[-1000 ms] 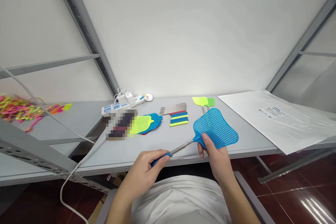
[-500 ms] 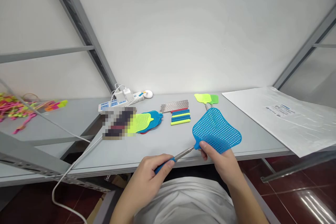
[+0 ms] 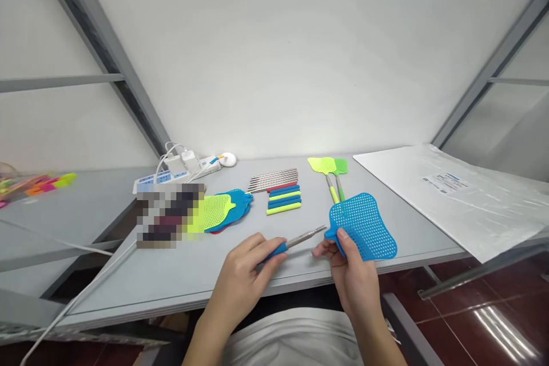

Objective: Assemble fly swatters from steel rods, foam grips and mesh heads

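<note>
My left hand (image 3: 246, 266) is closed round the blue grip of a telescopic handle (image 3: 305, 237), its metal rod pointing up to the right. In my right hand (image 3: 355, 270), thumb on top, is a blue perforated fly swatter head (image 3: 364, 223). A small gap shows between the rod's tip and the neck of the head. Beyond them on the table lie several metal rods (image 3: 273, 179) and a row of coloured grips (image 3: 283, 200). To the left is a pile of swatter heads, a yellow-green head (image 3: 217, 211) over blue ones (image 3: 240, 209).
A yellow-green fly swatter (image 3: 322, 165) and a green fly swatter (image 3: 341, 166) lie at the back. A white wrapped panel (image 3: 412, 183) covers the right side of the table. At the back left are a power strip (image 3: 201, 168) with cables and a pixelated patch.
The rod and the blue swatter head, joined before, are now apart. My right hand has turned with the head tilted down to the right. The view has shifted slightly.
</note>
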The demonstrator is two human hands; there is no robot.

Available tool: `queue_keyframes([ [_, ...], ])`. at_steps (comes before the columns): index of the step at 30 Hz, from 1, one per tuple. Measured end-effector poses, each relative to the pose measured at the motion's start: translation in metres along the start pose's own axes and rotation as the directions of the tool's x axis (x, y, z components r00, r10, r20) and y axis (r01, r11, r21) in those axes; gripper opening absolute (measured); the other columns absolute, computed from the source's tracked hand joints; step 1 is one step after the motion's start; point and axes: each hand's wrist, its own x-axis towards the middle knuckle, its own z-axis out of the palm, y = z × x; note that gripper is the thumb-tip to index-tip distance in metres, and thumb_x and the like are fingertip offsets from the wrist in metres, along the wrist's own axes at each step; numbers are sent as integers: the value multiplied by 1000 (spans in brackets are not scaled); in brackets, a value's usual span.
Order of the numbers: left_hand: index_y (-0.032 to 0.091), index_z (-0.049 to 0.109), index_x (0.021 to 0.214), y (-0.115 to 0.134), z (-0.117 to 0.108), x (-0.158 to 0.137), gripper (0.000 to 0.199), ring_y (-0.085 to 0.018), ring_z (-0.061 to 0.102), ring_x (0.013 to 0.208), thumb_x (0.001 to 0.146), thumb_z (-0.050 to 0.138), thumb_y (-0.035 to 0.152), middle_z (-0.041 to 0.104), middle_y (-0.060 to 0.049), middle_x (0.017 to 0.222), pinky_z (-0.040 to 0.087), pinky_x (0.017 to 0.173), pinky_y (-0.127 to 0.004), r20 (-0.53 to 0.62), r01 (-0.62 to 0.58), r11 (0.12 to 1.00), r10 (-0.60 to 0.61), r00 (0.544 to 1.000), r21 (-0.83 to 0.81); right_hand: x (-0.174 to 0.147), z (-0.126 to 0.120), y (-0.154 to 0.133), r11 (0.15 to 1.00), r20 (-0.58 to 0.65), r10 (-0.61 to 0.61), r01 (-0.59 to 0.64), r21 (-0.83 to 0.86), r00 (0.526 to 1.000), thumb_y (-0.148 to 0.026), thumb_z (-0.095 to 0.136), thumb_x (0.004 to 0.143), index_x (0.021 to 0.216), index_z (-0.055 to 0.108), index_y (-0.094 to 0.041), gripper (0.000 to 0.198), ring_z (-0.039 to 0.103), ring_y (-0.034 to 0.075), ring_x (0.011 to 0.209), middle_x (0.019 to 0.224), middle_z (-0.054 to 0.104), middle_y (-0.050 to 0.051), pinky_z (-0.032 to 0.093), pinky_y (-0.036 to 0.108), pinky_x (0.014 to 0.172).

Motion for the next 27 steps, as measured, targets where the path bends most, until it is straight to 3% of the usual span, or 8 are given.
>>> queue_keyframes([
  [4,26,68,117,-5,1,3,25,-14,58,75,97,53,32,61,-2,83,45,68,-22,92,39,999,-36,995,-35,3,1,2,998,-21,-56,56,4,998,-33,70,83,93,64,-21,17,65,15,62,88,66,0,57,43,78],
  [9,29,68,117,-7,-3,0,26,-13,57,73,96,55,35,61,1,79,43,66,-21,142,100,992,-88,986,-80,3,3,2,1000,-9,-30,30,7,1000,-34,68,85,99,65,-19,21,70,20,75,94,70,5,60,42,76],
  [14,29,68,115,-9,0,0,25,-14,57,72,96,54,35,61,1,78,42,65,-22,142,97,993,-88,986,-63,5,1,0,999,56,22,-23,24,998,-38,64,87,94,66,-18,22,72,22,66,90,73,7,60,41,70],
  [20,28,68,115,-10,1,0,25,-14,57,74,96,54,36,61,0,80,43,67,-22,158,81,995,-72,985,-50,7,1,2,999,49,5,-6,36,999,-37,64,88,82,69,-15,22,71,21,63,77,73,7,60,38,66],
  [27,28,68,116,-10,0,-2,26,-14,58,74,96,53,37,61,0,80,43,67,-22,155,82,997,-79,985,-11,6,-2,5,1000,63,-1,0,21,998,-36,67,85,84,69,-16,20,69,20,62,77,73,6,58,36,64],
])
